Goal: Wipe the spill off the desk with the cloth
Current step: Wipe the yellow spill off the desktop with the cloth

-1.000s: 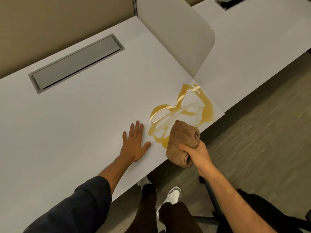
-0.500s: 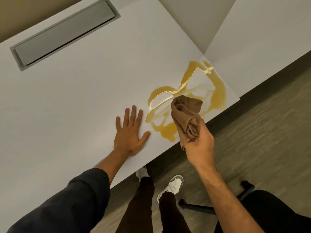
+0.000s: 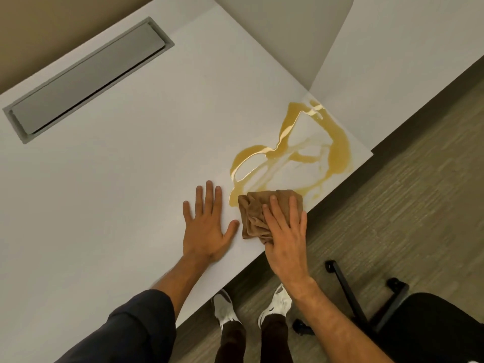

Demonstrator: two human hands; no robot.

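Observation:
A yellow-orange spill (image 3: 337, 150) loops across the near right corner of the white desk (image 3: 117, 192). A bunched brown cloth (image 3: 254, 213) lies on the desk over the spill's near edge. My right hand (image 3: 285, 234) presses flat on the cloth, fingers spread over it. My left hand (image 3: 207, 229) lies flat and open on the desk just left of the cloth, thumb nearly touching it.
A grey cable-tray lid (image 3: 86, 77) is set into the desk at the back left. A white divider panel (image 3: 293, 35) stands behind the spill, with another desk (image 3: 408, 61) beyond it. A black chair base (image 3: 366, 307) and my shoes are on the floor below the desk edge.
My right hand has come down from holding the cloth above the desk edge and now presses it flat onto the near edge of the spill. My left hand has stayed put.

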